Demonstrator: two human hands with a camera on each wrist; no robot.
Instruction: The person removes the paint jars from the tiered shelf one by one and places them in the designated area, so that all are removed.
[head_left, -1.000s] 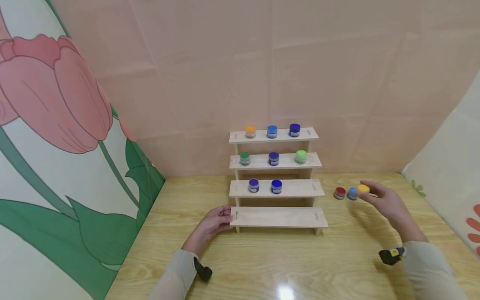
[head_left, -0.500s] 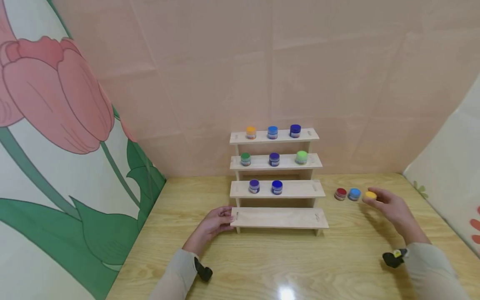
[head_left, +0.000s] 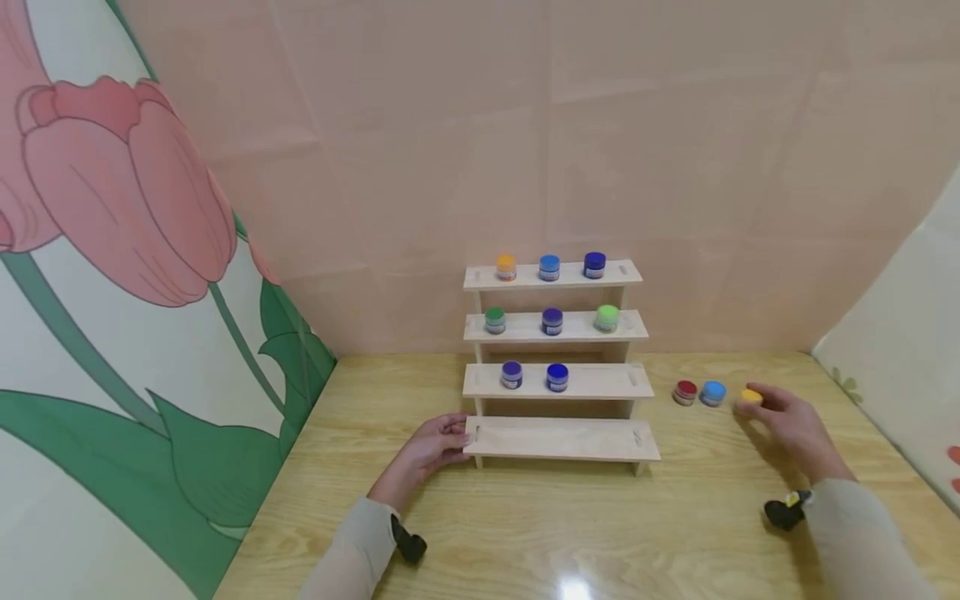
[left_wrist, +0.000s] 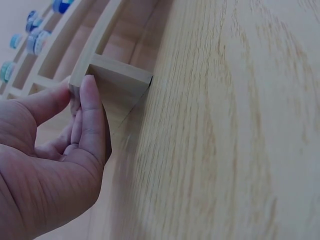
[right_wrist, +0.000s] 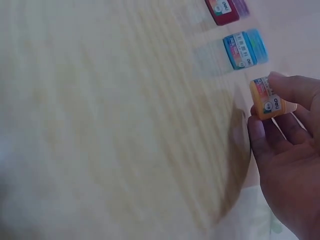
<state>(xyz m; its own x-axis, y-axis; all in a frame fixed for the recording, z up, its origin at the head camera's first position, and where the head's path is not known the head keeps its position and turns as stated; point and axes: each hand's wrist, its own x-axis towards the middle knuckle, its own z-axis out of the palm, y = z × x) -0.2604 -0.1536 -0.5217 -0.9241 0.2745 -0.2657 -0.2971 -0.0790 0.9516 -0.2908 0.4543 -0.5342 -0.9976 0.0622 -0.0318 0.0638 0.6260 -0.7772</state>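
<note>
My left hand pinches the left end of the lowest step of a pale wooden four-tier rack, thumb on one face and fingers on the other in the left wrist view. Out to the right, my right hand holds a small yellow paint jar between thumb and fingers, close over the table. Left of that jar stand a light blue paint jar and a dark red paint jar, in a row with it. Part of the yellow jar is hidden behind the thumb.
On the top tier are orange, blue and dark blue jars. The second tier carries green, purple and light green jars. Two purple-blue jars sit on the third. A pinkish backdrop rises behind the table.
My right hand has carried the yellow jar rightward and down, away from the light blue jar, opening a gap between them. The left hand keeps its hold on the rack.
</note>
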